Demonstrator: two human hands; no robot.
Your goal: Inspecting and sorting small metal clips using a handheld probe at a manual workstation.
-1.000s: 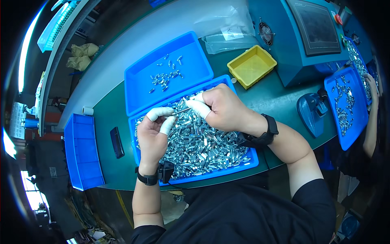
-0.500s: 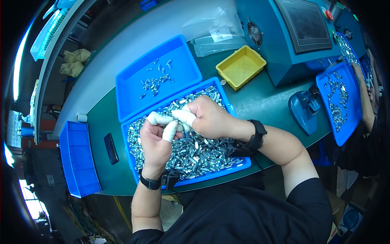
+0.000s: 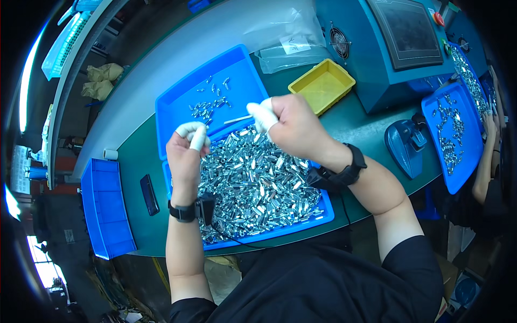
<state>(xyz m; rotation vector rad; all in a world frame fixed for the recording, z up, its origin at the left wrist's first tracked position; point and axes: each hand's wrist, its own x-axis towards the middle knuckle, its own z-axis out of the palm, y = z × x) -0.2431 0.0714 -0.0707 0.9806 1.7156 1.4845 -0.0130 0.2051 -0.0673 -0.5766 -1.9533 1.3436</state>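
Note:
My right hand (image 3: pixel 293 124), its finger and thumb tips covered in white, pinches a thin, straight metal rod (image 3: pixel 237 120) that points left over the rim between two blue trays. My left hand (image 3: pixel 184 153), also with white-covered tips, is closed in a pinch at the near-left corner of the far tray (image 3: pixel 171 110). A small shiny piece shows by its fingertips; whether it is held I cannot make out. Below both hands, the near blue tray (image 3: pixel 325 214) is heaped with small shiny metal cylinders (image 3: pixel 258 185). A small group of the same cylinders (image 3: pixel 203 110) lies in the far tray.
A yellow bin (image 3: pixel 318 89) stands beyond my right hand, near a teal machine with a screen (image 3: pixel 406 35). To the left are a phone (image 3: pixel 149 195) and a blue compartment box (image 3: pixel 107 210). At right, a co-worker's arm (image 3: pixel 487 153) reaches beside another blue tray (image 3: pixel 455 172).
My hands, together over the heaped tray before, have moved apart: the left toward the left, the right up and right. The thin rod now shows in my right hand.

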